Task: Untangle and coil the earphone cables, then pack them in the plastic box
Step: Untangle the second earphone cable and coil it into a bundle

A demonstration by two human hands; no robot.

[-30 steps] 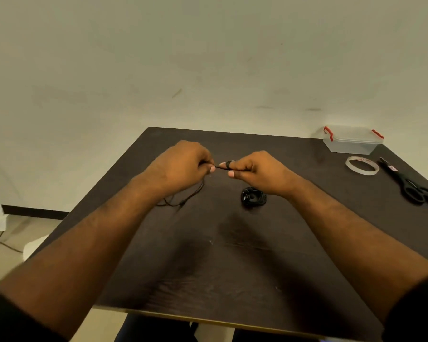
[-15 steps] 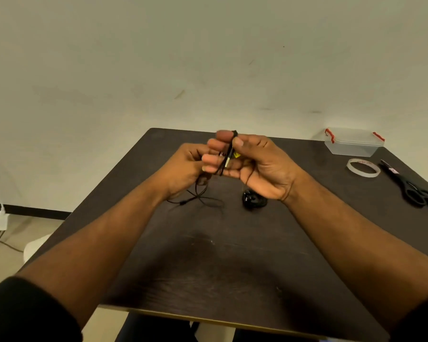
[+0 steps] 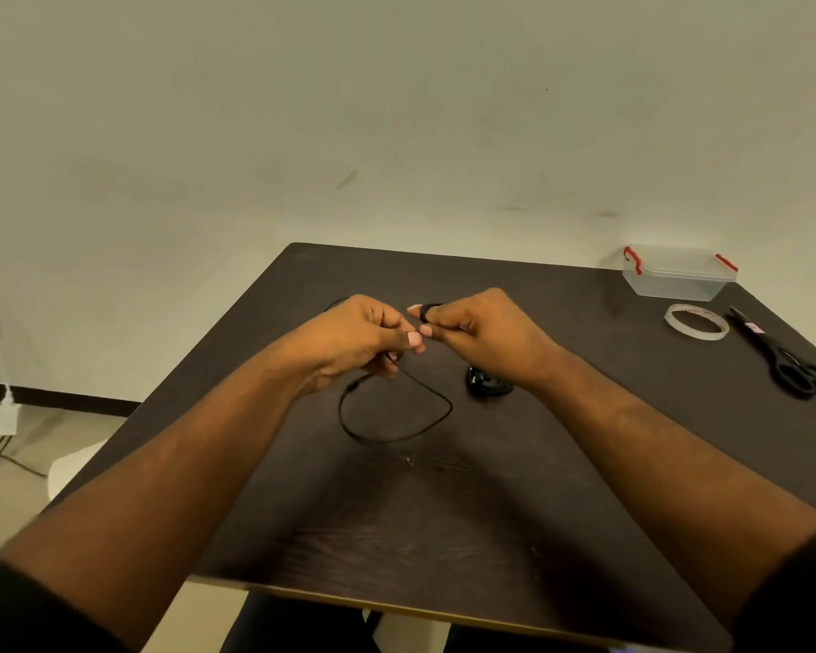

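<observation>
The hands have been lowered to mid-frame since half a second ago; the cable (image 3: 396, 417) is pinched by left hand (image 3: 363, 337) and right hand (image 3: 481, 332), wound round a right fingertip (image 3: 418, 312), so coiling is judged begun.

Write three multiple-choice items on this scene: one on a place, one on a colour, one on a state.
1. Where is the box?
A. far right corner of the table
B. near left corner
C. on the floor

2. What colour are the box's latches?
A. blue
B. red
C. green

3. What are the hands doing?
A. lying flat
B. cutting tape
C. holding the cable

Key:
1 A, it sits at the far right corner, beyond the tape.
2 B, both clips are red.
3 C, left hand and right hand pinch it between them.
</observation>
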